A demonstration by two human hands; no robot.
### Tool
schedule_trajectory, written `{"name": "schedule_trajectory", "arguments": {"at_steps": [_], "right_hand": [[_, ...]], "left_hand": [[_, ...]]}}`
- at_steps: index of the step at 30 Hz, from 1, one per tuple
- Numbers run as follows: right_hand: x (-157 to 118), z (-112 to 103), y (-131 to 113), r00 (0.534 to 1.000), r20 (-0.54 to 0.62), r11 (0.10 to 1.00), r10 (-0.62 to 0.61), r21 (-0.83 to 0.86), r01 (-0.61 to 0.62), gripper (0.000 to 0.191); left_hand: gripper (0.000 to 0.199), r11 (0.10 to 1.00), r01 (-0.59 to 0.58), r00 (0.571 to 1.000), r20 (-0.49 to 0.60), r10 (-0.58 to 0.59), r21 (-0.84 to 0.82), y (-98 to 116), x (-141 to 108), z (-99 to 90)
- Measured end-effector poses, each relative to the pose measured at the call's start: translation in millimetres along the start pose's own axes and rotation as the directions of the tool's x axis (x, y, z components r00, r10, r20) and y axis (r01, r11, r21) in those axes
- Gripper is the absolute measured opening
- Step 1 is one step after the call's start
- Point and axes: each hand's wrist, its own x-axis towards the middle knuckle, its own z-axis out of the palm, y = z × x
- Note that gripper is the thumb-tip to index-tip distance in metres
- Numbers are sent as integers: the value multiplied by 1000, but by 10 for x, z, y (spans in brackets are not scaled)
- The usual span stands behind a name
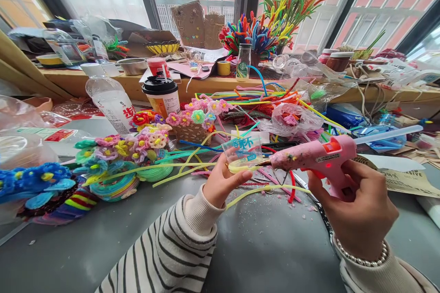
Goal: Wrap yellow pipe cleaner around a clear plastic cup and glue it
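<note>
My right hand point(357, 210) is wrapped round the handle of a pink glue gun point(319, 158), with a clear glue stick point(392, 135) poking from its back end. In my left hand point(223, 181) is a small clear plastic cup point(242, 151) with blue print, tilted on its side. Pale yellow pipe cleaner lies around the cup's lower end. The glue gun's nozzle points at that end; whether it touches is too small to tell. Another yellow pipe cleaner point(288, 187) curves below the gun.
Flower-covered pipe-cleaner baskets point(110, 160) stand at the left, beside a water bottle point(110, 98) and a paper coffee cup point(161, 96). Loose pipe cleaners point(254, 100) are heaped behind my hands. A wooden ledge point(202, 86) carries a glass bottle point(243, 62) and bundled pipe cleaners.
</note>
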Motion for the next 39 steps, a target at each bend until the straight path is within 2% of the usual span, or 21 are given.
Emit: {"name": "schedule_trajectory", "arguments": {"at_steps": [8,19,27,39], "right_hand": [[7,25,33,997,-50,998,55,25,-54,49],[-6,38,39,998,-50,999,-32,8,33,49],[9,10,17,998,-53,999,-16,29,17,48],[-9,10,21,999,-27,1000,-20,9,21,48]], "left_hand": [[76,1000,-2,1000,17,2,-5,38,-33,32],[80,999,8,1000,7,-7,-47,15,-6,14],[75,1000,-20,1000,16,20,-10,42,-31,39],[80,999,4,1000,-2,-4,-38,12,-10,11]]}}
